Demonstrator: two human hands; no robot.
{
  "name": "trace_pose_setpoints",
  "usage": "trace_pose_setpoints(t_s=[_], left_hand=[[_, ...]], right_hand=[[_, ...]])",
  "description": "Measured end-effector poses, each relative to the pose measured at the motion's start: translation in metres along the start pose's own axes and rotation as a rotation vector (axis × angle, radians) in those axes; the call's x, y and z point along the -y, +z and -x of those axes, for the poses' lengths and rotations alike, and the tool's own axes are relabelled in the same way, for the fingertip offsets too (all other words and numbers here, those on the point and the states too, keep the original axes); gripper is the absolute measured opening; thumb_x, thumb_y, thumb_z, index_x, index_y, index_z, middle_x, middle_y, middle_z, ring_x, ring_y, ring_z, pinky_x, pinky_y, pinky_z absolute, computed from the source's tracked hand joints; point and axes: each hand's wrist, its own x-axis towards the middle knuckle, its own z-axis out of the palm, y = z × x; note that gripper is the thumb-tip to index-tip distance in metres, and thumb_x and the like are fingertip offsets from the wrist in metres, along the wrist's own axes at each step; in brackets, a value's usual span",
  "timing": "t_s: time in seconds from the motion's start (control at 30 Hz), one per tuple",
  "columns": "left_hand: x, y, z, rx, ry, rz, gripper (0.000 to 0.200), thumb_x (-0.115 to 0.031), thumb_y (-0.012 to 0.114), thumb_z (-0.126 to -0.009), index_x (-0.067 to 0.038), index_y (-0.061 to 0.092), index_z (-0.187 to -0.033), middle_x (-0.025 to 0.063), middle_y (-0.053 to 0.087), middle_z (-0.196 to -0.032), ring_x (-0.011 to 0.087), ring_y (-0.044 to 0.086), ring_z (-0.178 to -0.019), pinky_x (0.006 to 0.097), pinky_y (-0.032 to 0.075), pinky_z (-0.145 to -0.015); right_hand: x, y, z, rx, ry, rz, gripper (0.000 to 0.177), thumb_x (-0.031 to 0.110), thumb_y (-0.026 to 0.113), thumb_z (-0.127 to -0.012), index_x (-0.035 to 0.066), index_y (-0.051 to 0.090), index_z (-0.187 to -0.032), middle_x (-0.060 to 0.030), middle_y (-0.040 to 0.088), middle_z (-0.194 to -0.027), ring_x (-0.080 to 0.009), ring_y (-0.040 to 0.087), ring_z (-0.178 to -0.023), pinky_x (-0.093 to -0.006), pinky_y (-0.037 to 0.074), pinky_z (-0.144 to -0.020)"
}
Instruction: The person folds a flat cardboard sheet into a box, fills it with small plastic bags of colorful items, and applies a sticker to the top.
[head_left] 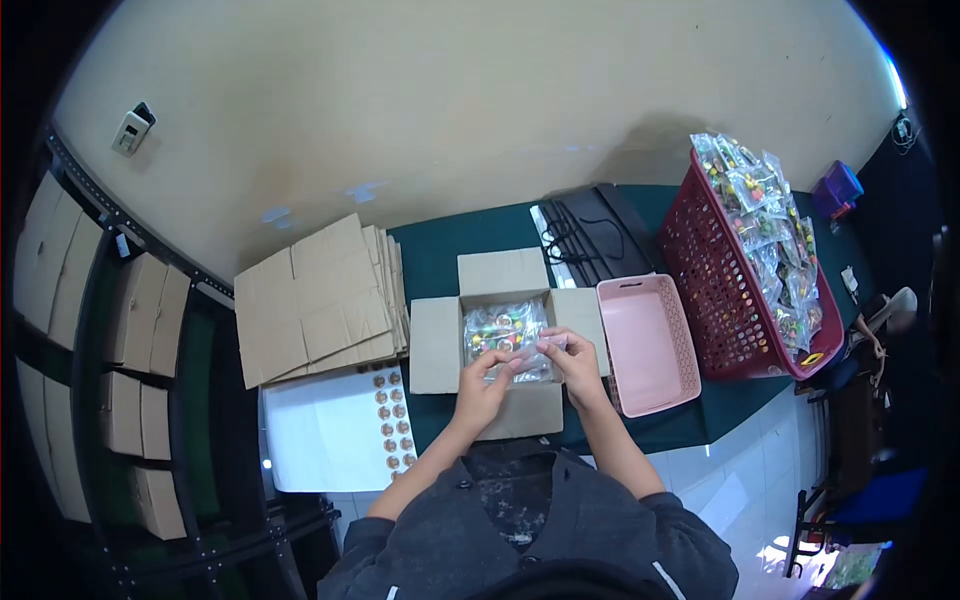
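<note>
Clear plastic packet (528,358) of small multicoloured pieces, left hand (483,385) and right hand (573,362) clamped on it above open cardboard box (437,345).

Seen from a single head-worn camera, the view tips forward and steeply down over the wearer's own sleeves. The left hand (483,385) and right hand (577,366) sit close under the lens at frame centre, pinching a clear packet (528,357). Beyond the hands a table (440,260) meets the wall (480,110), and dark, curved lens edges ring the wide view.
</note>
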Motion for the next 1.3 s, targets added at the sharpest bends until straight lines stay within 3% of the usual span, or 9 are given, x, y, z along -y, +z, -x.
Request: trace_pose_setpoints(t_s=[0.13, 0.27, 0.53, 0.6, 0.73, 0.8, 1.0, 1.07, 1.3], left_hand=[[-0.003, -0.007, 0.001, 0.040, -0.006, 0.125, 0.021, -0.013, 0.050, -0.093, 0.003, 0.064, -0.094, 0.0102, 0.067, -0.098, 0.0160, 0.061, -0.093, 0.0292, 0.045, -0.087], [0.019, -0.031, -0.004, 0.239, 0.005, 0.152, 0.034, -0.014, 0.053, -0.092, 0.002, 0.049, -0.122, 0.0123, 0.064, -0.105, 0.0172, 0.055, -0.106, 0.0307, 0.042, -0.091], [0.042, -0.009, 0.010, 0.350, -0.062, -0.004, 0.057, -0.018, 0.065, -0.084, -0.008, 0.036, -0.132, 0.0102, 0.051, -0.118, 0.0203, 0.054, -0.106, 0.0349, 0.043, -0.093], [0.035, -0.008, 0.006, 0.088, -0.554, 0.461, 0.053, -0.020, 0.064, -0.085, -0.009, 0.037, -0.130, 0.0080, 0.052, -0.115, 0.0170, 0.054, -0.106, 0.0365, 0.047, -0.092], [0.075, -0.025, -0.001, 0.181, -0.814, 0.597, 0.047, -0.023, 0.060, -0.088, -0.009, 0.040, -0.129, 0.0065, 0.053, -0.117, 0.0162, 0.059, -0.099, 0.0352, 0.052, -0.085], [0.074, -0.024, 0.002, 0.188, -0.772, 0.588, 0.052, -0.028, 0.062, -0.087, -0.015, 0.038, -0.131, 0.0084, 0.055, -0.116, 0.0199, 0.057, -0.103, 0.0381, 0.050, -0.087], [0.047, -0.020, 0.009, 0.018, -0.645, 0.426, 0.061, -0.029, 0.065, -0.085, -0.021, 0.035, -0.137, 0.0163, 0.038, -0.132, 0.0324, 0.045, -0.119, 0.0443, 0.044, -0.093], [0.032, -0.018, 0.014, 0.099, 0.058, -0.501, 0.061, -0.030, 0.065, -0.083, -0.024, 0.037, -0.137, 0.0207, 0.025, -0.141, 0.0371, 0.033, -0.128, 0.0504, 0.031, -0.102], [0.004, -0.020, 0.003, -0.036, 0.088, -0.641, 0.024, -0.019, 0.062, -0.084, -0.011, 0.064, -0.107, 0.0134, 0.062, -0.109, 0.0290, 0.044, -0.122, 0.0454, 0.031, -0.103]], right_hand=[[0.013, -0.006, 0.005, -0.028, 0.084, 0.030, 0.019, 0.015, 0.062, -0.087, -0.003, 0.065, -0.087, -0.0049, 0.065, -0.078, -0.0090, 0.059, -0.075, -0.0224, 0.045, -0.069], [0.016, -0.011, 0.009, -0.091, 0.080, 0.003, 0.029, 0.022, 0.056, -0.091, -0.005, 0.065, -0.089, -0.0059, 0.064, -0.072, -0.0113, 0.062, -0.069, -0.0233, 0.049, -0.064], [-0.007, -0.006, 0.001, -0.221, 0.169, -0.462, 0.041, 0.032, 0.043, -0.096, 0.000, 0.047, -0.122, -0.0105, 0.058, -0.096, -0.0168, 0.059, -0.085, -0.0312, 0.050, -0.074], [-0.018, -0.009, 0.004, -0.171, 0.195, -0.414, 0.048, 0.034, 0.042, -0.097, 0.005, 0.034, -0.135, -0.0100, 0.056, -0.096, -0.0148, 0.058, -0.086, -0.0311, 0.050, -0.075], [-0.034, -0.002, 0.019, 0.030, 0.385, 0.105, 0.054, 0.024, 0.045, -0.095, 0.015, 0.021, -0.143, -0.0058, 0.056, -0.086, -0.0116, 0.056, -0.071, -0.0266, 0.050, -0.066], [-0.037, 0.003, 0.027, 0.295, 0.221, 0.253, 0.063, 0.018, 0.049, -0.092, 0.015, 0.014, -0.145, -0.0073, 0.060, -0.092, -0.0119, 0.058, -0.072, -0.0241, 0.048, -0.064], [-0.041, -0.003, 0.019, 0.113, 0.378, -0.020, 0.039, 0.012, 0.048, -0.092, 0.004, 0.043, -0.130, -0.0040, 0.062, -0.089, -0.0073, 0.057, -0.072, -0.0202, 0.047, -0.064], [-0.037, -0.003, 0.020, 0.080, 0.467, -0.126, 0.035, 0.011, 0.047, -0.092, 0.003, 0.047, -0.126, -0.0036, 0.062, -0.089, -0.0071, 0.057, -0.073, -0.0202, 0.047, -0.065], [-0.020, -0.015, 0.008, 0.210, 0.390, -0.375, 0.038, 0.021, 0.037, -0.097, 0.001, 0.041, -0.130, -0.0076, 0.058, -0.093, -0.0115, 0.056, -0.080, -0.0260, 0.047, -0.074]])
